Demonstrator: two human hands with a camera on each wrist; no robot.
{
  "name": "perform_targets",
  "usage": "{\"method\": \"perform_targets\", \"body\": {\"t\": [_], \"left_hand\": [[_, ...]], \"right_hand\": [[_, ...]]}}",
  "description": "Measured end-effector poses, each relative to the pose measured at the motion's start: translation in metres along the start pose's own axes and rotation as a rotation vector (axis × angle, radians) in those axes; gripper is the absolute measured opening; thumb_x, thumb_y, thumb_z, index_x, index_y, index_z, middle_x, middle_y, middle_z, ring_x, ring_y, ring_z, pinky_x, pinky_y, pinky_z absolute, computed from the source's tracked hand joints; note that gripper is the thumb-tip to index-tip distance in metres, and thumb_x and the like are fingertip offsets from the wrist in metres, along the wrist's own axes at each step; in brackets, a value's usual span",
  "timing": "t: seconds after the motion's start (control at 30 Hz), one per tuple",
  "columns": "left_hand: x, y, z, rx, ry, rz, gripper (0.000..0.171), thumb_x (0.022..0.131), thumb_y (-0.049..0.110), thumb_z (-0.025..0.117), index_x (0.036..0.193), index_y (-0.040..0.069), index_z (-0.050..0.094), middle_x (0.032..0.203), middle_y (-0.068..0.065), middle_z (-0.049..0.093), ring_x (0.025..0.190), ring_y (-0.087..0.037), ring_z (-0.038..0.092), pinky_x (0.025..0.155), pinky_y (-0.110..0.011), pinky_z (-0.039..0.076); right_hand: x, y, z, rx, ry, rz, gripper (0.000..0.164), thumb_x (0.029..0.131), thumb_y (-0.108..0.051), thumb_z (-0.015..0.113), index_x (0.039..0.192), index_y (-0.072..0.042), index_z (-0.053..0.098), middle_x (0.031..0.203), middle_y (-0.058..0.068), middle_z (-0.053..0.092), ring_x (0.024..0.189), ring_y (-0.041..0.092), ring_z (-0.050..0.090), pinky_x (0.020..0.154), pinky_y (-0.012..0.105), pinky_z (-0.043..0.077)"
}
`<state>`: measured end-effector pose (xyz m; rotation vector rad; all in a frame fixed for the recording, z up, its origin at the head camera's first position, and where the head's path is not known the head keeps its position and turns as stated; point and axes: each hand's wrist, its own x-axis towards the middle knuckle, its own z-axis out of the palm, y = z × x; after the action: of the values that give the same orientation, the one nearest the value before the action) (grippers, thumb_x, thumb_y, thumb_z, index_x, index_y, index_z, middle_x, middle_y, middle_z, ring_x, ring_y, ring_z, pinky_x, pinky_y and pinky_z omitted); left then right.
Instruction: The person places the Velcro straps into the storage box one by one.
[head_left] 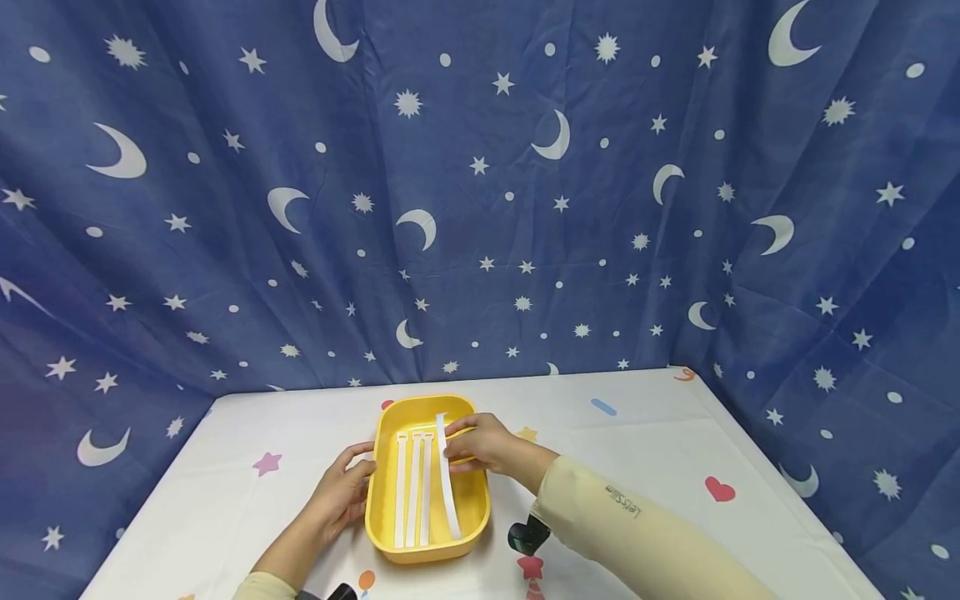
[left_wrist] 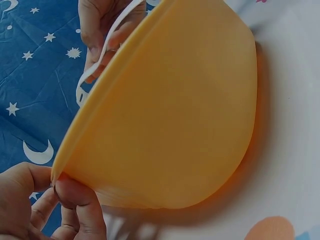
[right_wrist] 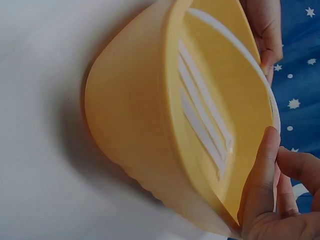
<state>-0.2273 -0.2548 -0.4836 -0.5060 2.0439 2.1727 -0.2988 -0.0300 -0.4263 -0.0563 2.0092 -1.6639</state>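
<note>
A yellow plastic basin (head_left: pixel 427 555) stands on the table. Three white straps (head_left: pixel 413 496) with slotted heads lie side by side on its floor, heads toward the far end. My left hand (head_left: pixel 341 496) holds the basin's left rim; thumb and finger pinch that rim in the left wrist view, where the hand (left_wrist: pixel 75 210) is at lower left. Over the basin's right half, my right hand (head_left: pixel 483 446) pinches another white strap (head_left: pixel 447 492) between thumb and finger. That strap is raised near its slotted head, and its tail curves down toward the near end.
The table has a white cloth (head_left: pixel 637 517) printed with colored shapes. A blue curtain (head_left: pixel 480 208) with moons and stars hangs behind it and along both sides. A black wrist device (head_left: pixel 528 536) sits under the right forearm.
</note>
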Motion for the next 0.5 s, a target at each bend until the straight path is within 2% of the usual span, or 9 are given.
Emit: {"method": "perform_targets", "body": {"t": [0.17, 0.33, 0.5], "left_hand": [[0.000, 0.000, 0.001, 0.004, 0.003, -0.004, 0.045, 0.099, 0.014, 0.048, 0.142, 0.012, 0.041, 0.104, -0.013, 0.063, 0.079, -0.013, 0.063, 0.072, -0.033, 0.060], [0.000, 0.000, 0.001, 0.000, -0.001, -0.006, 0.045, 0.098, 0.014, 0.049, 0.142, 0.012, 0.041, 0.099, -0.009, 0.064, 0.077, -0.012, 0.062, 0.070, -0.032, 0.059], [-0.001, 0.000, 0.001, -0.011, -0.001, -0.002, 0.044, 0.098, 0.013, 0.049, 0.141, 0.011, 0.040, 0.096, -0.007, 0.065, 0.078, -0.012, 0.064, 0.069, -0.032, 0.059]], "right_hand": [[0.002, 0.004, 0.009, -0.020, 0.001, 0.018, 0.031, 0.079, 0.012, 0.071, 0.106, 0.001, 0.064, 0.078, 0.009, 0.061, 0.064, 0.016, 0.064, 0.060, 0.033, 0.061], [0.003, 0.009, 0.017, -0.036, -0.007, 0.006, 0.030, 0.077, 0.015, 0.068, 0.104, 0.003, 0.063, 0.072, 0.008, 0.055, 0.060, 0.016, 0.059, 0.057, 0.033, 0.060], [0.003, 0.010, 0.023, -0.086, 0.029, -0.009, 0.025, 0.076, 0.016, 0.065, 0.097, 0.002, 0.062, 0.068, 0.007, 0.052, 0.054, 0.014, 0.055, 0.054, 0.031, 0.060]]}}
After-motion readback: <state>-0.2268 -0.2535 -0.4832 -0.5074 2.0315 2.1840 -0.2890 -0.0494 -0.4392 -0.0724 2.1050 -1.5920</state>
